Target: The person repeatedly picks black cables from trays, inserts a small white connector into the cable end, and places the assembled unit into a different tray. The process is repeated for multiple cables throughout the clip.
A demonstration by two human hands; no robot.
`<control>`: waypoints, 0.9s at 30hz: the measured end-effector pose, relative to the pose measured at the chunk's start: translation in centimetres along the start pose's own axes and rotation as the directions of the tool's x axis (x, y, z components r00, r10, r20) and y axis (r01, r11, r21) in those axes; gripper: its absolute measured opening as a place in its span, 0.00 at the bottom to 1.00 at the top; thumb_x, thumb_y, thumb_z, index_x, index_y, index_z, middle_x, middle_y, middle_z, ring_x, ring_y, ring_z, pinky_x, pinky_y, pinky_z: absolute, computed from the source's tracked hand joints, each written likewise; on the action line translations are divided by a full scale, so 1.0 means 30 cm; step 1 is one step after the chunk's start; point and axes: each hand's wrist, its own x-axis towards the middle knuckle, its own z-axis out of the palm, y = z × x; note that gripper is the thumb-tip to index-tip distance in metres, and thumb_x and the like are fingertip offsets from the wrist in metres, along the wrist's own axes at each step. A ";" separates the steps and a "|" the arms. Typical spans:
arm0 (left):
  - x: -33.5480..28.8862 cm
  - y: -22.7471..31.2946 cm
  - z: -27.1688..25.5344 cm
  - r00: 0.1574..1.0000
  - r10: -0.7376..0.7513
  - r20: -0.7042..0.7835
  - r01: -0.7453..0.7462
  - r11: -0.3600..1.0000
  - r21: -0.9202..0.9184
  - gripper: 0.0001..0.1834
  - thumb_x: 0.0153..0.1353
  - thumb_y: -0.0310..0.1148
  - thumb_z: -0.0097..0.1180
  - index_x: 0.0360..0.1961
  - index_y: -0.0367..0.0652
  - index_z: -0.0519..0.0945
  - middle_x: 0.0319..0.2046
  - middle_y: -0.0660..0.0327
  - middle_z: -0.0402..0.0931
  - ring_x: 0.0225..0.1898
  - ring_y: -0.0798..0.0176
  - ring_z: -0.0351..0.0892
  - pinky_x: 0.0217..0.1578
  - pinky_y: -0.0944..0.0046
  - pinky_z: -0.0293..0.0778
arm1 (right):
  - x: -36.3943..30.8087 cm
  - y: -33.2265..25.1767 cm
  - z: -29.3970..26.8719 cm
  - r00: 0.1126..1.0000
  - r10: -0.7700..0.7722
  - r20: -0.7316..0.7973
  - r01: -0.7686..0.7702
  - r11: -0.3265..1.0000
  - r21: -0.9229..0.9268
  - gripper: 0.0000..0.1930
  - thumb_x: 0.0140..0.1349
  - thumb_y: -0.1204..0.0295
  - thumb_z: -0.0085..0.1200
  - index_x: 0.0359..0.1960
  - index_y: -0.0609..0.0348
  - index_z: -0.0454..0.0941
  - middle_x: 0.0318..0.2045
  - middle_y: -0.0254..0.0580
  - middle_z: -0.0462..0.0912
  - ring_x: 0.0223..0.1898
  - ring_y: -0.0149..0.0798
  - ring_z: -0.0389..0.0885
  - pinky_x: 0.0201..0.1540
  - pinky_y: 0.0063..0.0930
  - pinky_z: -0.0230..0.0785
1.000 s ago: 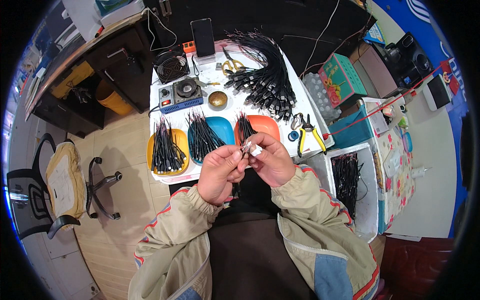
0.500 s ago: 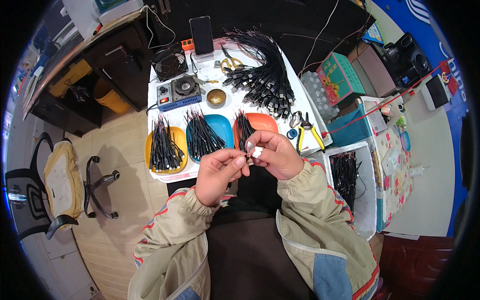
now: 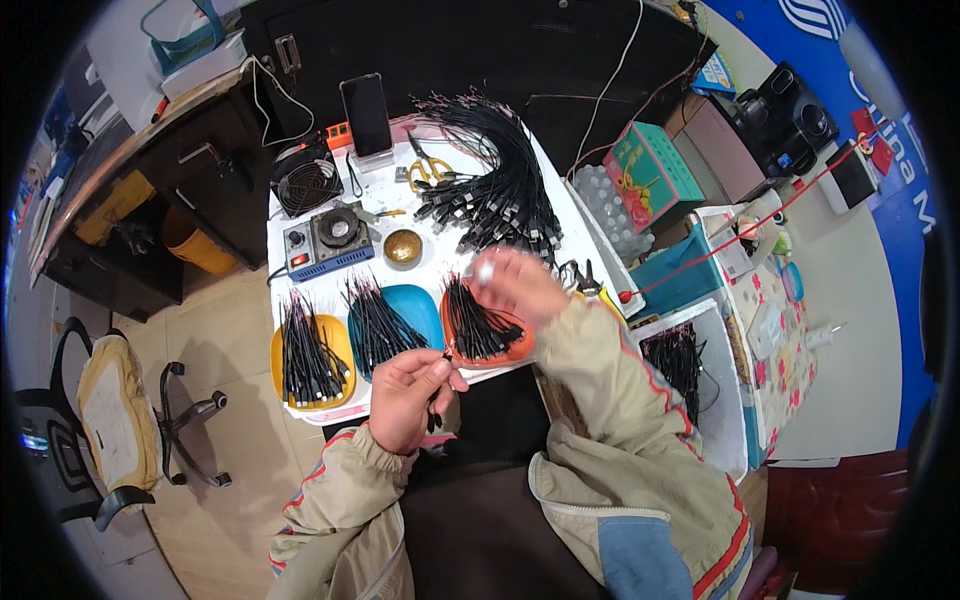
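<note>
Low in front of the table edge, my left hand [image 3: 408, 398] pinches a short black cable [image 3: 434, 422]. One dark end pokes out above the thumb and the other hangs below the fingers. My right hand [image 3: 522, 287] is over the far right side of the orange tray [image 3: 529, 346], smeared by motion. White wrapping shows at its fingertips; whether it holds anything is unclear. Black cables [image 3: 480, 325] with bared pinkish wire ends lie in that tray. Similar cables fill the blue tray [image 3: 425, 308] and the yellow tray [image 3: 349, 392] to the left.
Behind the trays stand a soldering pot [image 3: 340, 232], a small brass-coloured bowl [image 3: 403, 246], a fan [image 3: 306, 186] and a propped phone [image 3: 366, 115]. Yellow-handled scissors [image 3: 428, 168] lie near a large cable bundle [image 3: 510, 200]. A white foam box [image 3: 722, 400] holding more cables stands right.
My right hand has parted from the left and moved forward over the orange tray. My left hand keeps the cable and sits lower in view. The whole view has shifted slightly.
</note>
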 end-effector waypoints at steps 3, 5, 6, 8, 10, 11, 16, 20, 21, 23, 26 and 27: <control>0.012 -0.007 -0.019 0.999 0.009 -0.039 -0.009 1.000 -0.003 0.08 0.67 0.26 0.49 0.39 0.31 0.77 0.27 0.52 0.79 0.16 0.75 0.60 0.19 0.76 0.58 | 0.303 -0.077 -0.198 0.853 -0.248 -0.459 -0.049 0.838 -0.543 0.10 0.58 0.68 0.56 0.34 0.63 0.81 0.24 0.39 0.83 0.26 0.31 0.79 0.31 0.26 0.71; 0.017 -0.013 -0.030 0.999 0.021 -0.039 -0.023 0.999 -0.046 0.07 0.67 0.26 0.50 0.39 0.32 0.76 0.28 0.52 0.80 0.16 0.76 0.61 0.19 0.76 0.58 | 0.454 -0.106 -0.295 0.812 -0.343 -0.473 -0.265 0.505 -0.821 0.16 0.55 0.61 0.59 0.34 0.64 0.82 0.31 0.51 0.84 0.35 0.53 0.83 0.41 0.40 0.74; 0.020 -0.017 -0.035 0.998 0.026 -0.049 -0.027 0.999 -0.032 0.07 0.67 0.25 0.50 0.39 0.32 0.76 0.28 0.52 0.80 0.16 0.77 0.60 0.19 0.77 0.58 | 0.515 -0.103 -0.314 0.824 -0.335 -0.458 -0.320 0.392 -0.862 0.16 0.55 0.61 0.59 0.35 0.63 0.82 0.34 0.52 0.84 0.38 0.54 0.82 0.43 0.42 0.74; 0.016 -0.023 -0.047 0.996 0.040 -0.079 -0.043 0.998 -0.034 0.06 0.67 0.26 0.50 0.39 0.32 0.76 0.27 0.54 0.79 0.17 0.77 0.59 0.19 0.77 0.57 | 0.593 -0.090 -0.331 0.809 -0.301 -0.505 -0.444 0.249 -0.861 0.16 0.54 0.60 0.60 0.36 0.62 0.83 0.37 0.53 0.84 0.42 0.55 0.82 0.47 0.44 0.73; 0.010 -0.023 -0.063 0.994 0.052 -0.099 -0.056 0.998 -0.031 0.07 0.67 0.26 0.49 0.39 0.33 0.76 0.26 0.56 0.78 0.18 0.77 0.60 0.20 0.77 0.57 | 0.618 -0.087 -0.324 0.799 -0.289 -0.527 -0.480 0.222 -0.849 0.18 0.53 0.58 0.60 0.36 0.61 0.83 0.39 0.54 0.83 0.43 0.56 0.81 0.49 0.45 0.73; 0.004 -0.021 -0.071 0.992 0.055 -0.110 -0.059 0.998 -0.029 0.07 0.68 0.26 0.49 0.39 0.33 0.76 0.26 0.57 0.77 0.18 0.77 0.60 0.20 0.77 0.57 | 0.614 -0.099 -0.317 0.802 -0.290 -0.522 -0.466 0.242 -0.851 0.17 0.52 0.59 0.60 0.35 0.60 0.83 0.38 0.55 0.83 0.43 0.55 0.82 0.48 0.44 0.73; -0.013 0.010 -0.079 0.988 0.049 -0.149 -0.065 0.992 -0.106 0.07 0.68 0.28 0.49 0.39 0.35 0.76 0.26 0.60 0.75 0.22 0.74 0.64 0.24 0.75 0.60 | 0.443 -0.308 -0.249 0.885 -0.293 -0.363 -0.026 0.747 -0.665 0.11 0.55 0.66 0.59 0.23 0.61 0.77 0.18 0.37 0.77 0.22 0.29 0.75 0.27 0.28 0.66; -0.007 0.065 -0.042 0.991 0.123 -0.045 -0.128 0.983 -0.130 0.06 0.69 0.28 0.47 0.41 0.37 0.75 0.37 0.54 0.79 0.36 0.63 0.77 0.37 0.66 0.73 | 0.080 -0.427 -0.065 0.879 -0.466 0.102 0.390 0.577 -0.717 0.10 0.59 0.69 0.56 0.24 0.59 0.73 0.18 0.27 0.70 0.21 0.23 0.65 0.26 0.21 0.61; -0.010 0.070 -0.020 0.992 0.121 -0.029 -0.125 0.974 -0.189 0.06 0.70 0.28 0.46 0.41 0.38 0.74 0.42 0.52 0.77 0.41 0.60 0.77 0.40 0.64 0.74 | -0.033 -0.402 0.004 0.891 -0.436 0.122 0.374 0.556 -0.742 0.09 0.58 0.70 0.56 0.25 0.59 0.73 0.18 0.29 0.69 0.22 0.24 0.63 0.26 0.23 0.61; -0.012 0.074 0.021 0.992 0.126 0.001 -0.121 0.949 -0.291 0.06 0.70 0.29 0.45 0.42 0.39 0.73 0.51 0.49 0.75 0.49 0.54 0.78 0.46 0.59 0.76 | -0.218 -0.319 0.139 0.859 -0.384 0.340 0.463 0.294 -0.836 0.05 0.55 0.71 0.53 0.29 0.58 0.74 0.22 0.42 0.73 0.23 0.41 0.76 0.26 0.35 0.68; -0.006 0.082 0.041 0.982 0.181 -0.048 -0.188 0.946 -0.263 0.07 0.70 0.29 0.44 0.42 0.38 0.73 0.57 0.49 0.70 0.52 0.50 0.77 0.48 0.55 0.76 | -0.449 -0.121 0.297 0.890 -0.237 0.390 0.409 0.035 -0.912 0.06 0.51 0.68 0.54 0.28 0.53 0.72 0.25 0.40 0.75 0.28 0.46 0.79 0.27 0.41 0.71; -0.010 0.079 0.041 0.969 0.234 -0.079 -0.247 0.935 -0.255 0.07 0.70 0.29 0.45 0.43 0.38 0.73 0.57 0.50 0.70 0.51 0.51 0.78 0.47 0.56 0.77 | -0.490 -0.059 0.323 0.892 -0.209 0.401 0.407 -0.015 -0.913 0.07 0.51 0.68 0.56 0.28 0.53 0.72 0.24 0.39 0.74 0.27 0.44 0.79 0.26 0.40 0.70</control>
